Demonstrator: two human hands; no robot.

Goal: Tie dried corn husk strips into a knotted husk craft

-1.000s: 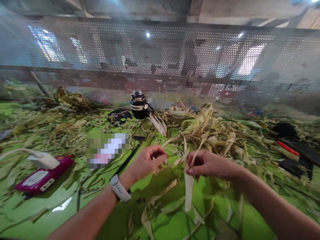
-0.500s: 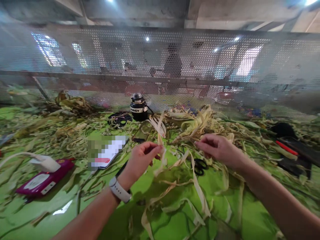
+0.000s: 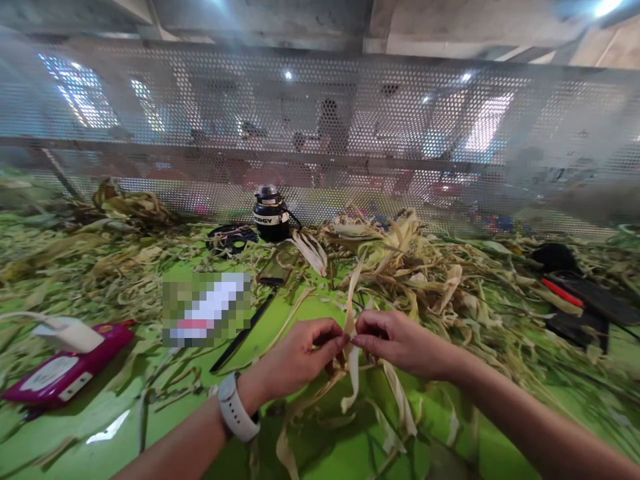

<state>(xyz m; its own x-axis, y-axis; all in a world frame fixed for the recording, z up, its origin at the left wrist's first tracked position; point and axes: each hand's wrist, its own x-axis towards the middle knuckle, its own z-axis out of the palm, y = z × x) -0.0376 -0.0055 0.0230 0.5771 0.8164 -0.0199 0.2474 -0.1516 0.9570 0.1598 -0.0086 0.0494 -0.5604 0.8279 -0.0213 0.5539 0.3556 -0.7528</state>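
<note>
With my left hand (image 3: 303, 355) and right hand (image 3: 403, 343) nearly touching, I pinch a pale dried husk strip (image 3: 352, 300) between thumbs and fingertips. It stands up above my fingers, and a tail (image 3: 353, 377) hangs below them; my fingertips cover the middle, so I can't tell whether this is one piece or two joined. A light, close pinch suits such papery stuff: pulled evenly along its length it should hold, while a sideways jerk could split it.

Loose strips (image 3: 399, 399) lie just beneath my hands on the green tabletop (image 3: 240, 427) and could snag the tail. The husk heap (image 3: 425, 267) spreads beyond my right hand. Past my left lies a black strap (image 3: 243, 339), with a magenta power strip (image 3: 70, 370) and its white plug (image 3: 75, 333) farther left. The black bottle (image 3: 271, 219) stands near the perforated screen (image 3: 300, 120), well clear of my fingers.
</note>
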